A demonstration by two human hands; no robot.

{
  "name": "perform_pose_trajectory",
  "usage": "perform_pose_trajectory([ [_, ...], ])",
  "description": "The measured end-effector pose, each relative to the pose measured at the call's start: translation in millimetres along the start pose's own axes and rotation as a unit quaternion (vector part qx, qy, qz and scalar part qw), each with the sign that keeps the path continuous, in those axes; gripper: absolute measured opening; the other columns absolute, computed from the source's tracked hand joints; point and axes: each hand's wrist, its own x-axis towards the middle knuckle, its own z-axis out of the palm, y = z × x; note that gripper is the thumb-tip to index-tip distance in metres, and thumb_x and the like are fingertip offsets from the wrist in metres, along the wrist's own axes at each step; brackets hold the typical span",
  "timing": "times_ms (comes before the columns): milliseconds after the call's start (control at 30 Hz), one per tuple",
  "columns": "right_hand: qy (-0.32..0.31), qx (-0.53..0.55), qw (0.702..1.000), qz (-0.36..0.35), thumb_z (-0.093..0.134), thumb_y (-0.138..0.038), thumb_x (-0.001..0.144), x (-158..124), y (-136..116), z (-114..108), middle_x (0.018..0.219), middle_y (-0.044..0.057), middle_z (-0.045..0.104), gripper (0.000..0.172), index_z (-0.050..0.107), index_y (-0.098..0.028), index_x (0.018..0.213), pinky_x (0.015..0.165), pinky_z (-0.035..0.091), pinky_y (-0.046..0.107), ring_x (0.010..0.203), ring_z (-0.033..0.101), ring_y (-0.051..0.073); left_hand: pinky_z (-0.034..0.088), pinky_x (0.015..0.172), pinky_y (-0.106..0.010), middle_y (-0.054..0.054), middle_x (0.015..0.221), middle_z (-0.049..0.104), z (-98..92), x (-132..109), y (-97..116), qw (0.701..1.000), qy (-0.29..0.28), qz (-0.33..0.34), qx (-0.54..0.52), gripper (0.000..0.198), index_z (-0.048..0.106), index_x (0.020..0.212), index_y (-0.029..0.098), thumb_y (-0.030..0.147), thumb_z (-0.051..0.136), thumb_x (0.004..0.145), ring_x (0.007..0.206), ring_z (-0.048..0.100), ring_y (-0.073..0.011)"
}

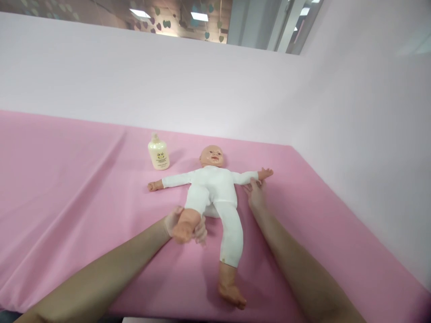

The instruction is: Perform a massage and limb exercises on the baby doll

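A baby doll (215, 190) in a white suit lies on its back with both arms spread, its head away from me. My left hand (201, 229) is wrapped round the lower part of one bent leg, and that bare foot (183, 231) is raised towards me. The doll's other leg (232, 237) lies stretched out on the pink cover. At the lower edge of the doll's right-side sleeve (245, 177) is my right hand (256, 194), its fingers apart and the fingertips at the forearm. Whether they press on it I cannot tell.
A cream-coloured pump bottle (159, 153) stands upright beyond the doll's left-side arm. Pink cloth (111, 188) covers the padded surface, with creases at left. White walls (151, 80) rise at the back and right, below a window or mirror (188, 20).
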Motion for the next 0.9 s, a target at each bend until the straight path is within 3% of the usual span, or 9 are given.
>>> perform_pose_trajectory([
  [67, -0.016, -0.027, 0.998, -0.047, 0.065, -0.042, 0.087, -8, -7, 6, 0.156, 0.012, 0.041, 0.072, 0.029, -0.034, 0.148, 0.095, 0.060, 0.047, 0.133, 0.056, 0.028, 0.048, 0.083, -0.051, -0.001, 0.058, 0.046, 2.9, 5, 9, 0.999, -0.037, 0.008, -0.017, 0.057, 0.054, 0.069, 0.021, 0.077, 0.062, 0.065, 0.066, 0.047, -0.0215],
  [100, -0.028, -0.042, 0.996, -0.074, 0.065, -0.042, 0.087, -11, -9, 8, 0.156, 0.013, 0.041, 0.070, 0.031, -0.031, 0.148, 0.097, 0.059, 0.045, 0.135, 0.054, 0.028, 0.048, 0.084, -0.049, 0.000, 0.060, 0.046, 4.9, 7, 14, 0.999, -0.029, 0.015, -0.026, 0.056, 0.054, 0.070, 0.020, 0.076, 0.062, 0.067, 0.068, 0.046, -0.0208],
  [233, -0.095, -0.096, 0.974, -0.184, 0.067, -0.039, 0.088, -20, -11, 16, 0.154, 0.012, 0.046, 0.060, 0.043, -0.027, 0.141, 0.109, 0.052, 0.042, 0.137, 0.053, 0.025, 0.050, 0.081, -0.042, 0.001, 0.063, 0.044, 13.6, 11, 26, 0.994, 0.084, 0.036, -0.056, 0.050, 0.051, 0.072, 0.020, 0.067, 0.066, 0.069, 0.070, 0.047, -0.0196],
  [333, -0.162, -0.145, 0.951, -0.221, 0.065, -0.039, 0.090, -26, -8, 18, 0.143, 0.010, 0.059, 0.047, 0.053, -0.027, 0.134, 0.112, 0.049, 0.045, 0.132, 0.058, 0.024, 0.052, 0.080, -0.041, 0.001, 0.064, 0.043, 17.5, 12, 26, 0.987, 0.135, 0.043, -0.080, 0.048, 0.050, 0.070, 0.019, 0.063, 0.068, 0.068, 0.070, 0.048, -0.0192],
  [500, -0.220, -0.248, 0.892, -0.309, 0.062, -0.033, 0.094, -32, -11, 18, 0.127, 0.006, 0.069, 0.030, 0.065, -0.029, 0.123, 0.114, 0.047, 0.049, 0.125, 0.061, 0.024, 0.055, 0.076, -0.040, -0.001, 0.067, 0.047, 18.7, 17, 24, 0.979, 0.171, 0.048, -0.097, 0.043, 0.053, 0.072, 0.017, 0.058, 0.067, 0.073, 0.069, 0.050, -0.0187],
  [667, -0.262, -0.297, 0.844, -0.361, 0.053, -0.025, 0.096, -33, -16, 20, 0.127, 0.005, 0.069, 0.028, 0.069, -0.031, 0.118, 0.115, 0.045, 0.049, 0.128, 0.059, 0.024, 0.054, 0.072, -0.037, -0.004, 0.071, 0.053, 18.2, 21, 24, 0.979, 0.175, 0.043, -0.094, 0.045, 0.059, 0.076, 0.013, 0.056, 0.069, 0.073, 0.070, 0.052, -0.0187],
  [800, -0.269, -0.312, 0.841, -0.352, 0.051, -0.025, 0.096, -33, -16, 20, 0.127, 0.004, 0.068, 0.030, 0.070, -0.032, 0.119, 0.116, 0.044, 0.049, 0.130, 0.058, 0.024, 0.052, 0.072, -0.036, -0.005, 0.070, 0.055, 14.7, 21, 22, 0.982, 0.165, 0.036, -0.089, 0.046, 0.061, 0.075, 0.012, 0.058, 0.067, 0.075, 0.070, 0.052, -0.0189],
  [900, -0.245, -0.282, 0.868, -0.329, 0.057, -0.030, 0.095, -32, -13, 19, 0.126, 0.005, 0.068, 0.026, 0.069, -0.031, 0.118, 0.115, 0.044, 0.050, 0.127, 0.059, 0.025, 0.050, 0.073, -0.037, -0.005, 0.071, 0.056, 10.7, 20, 22, 0.986, 0.143, 0.026, -0.081, 0.045, 0.061, 0.076, 0.013, 0.058, 0.063, 0.077, 0.072, 0.053, -0.0199],
])
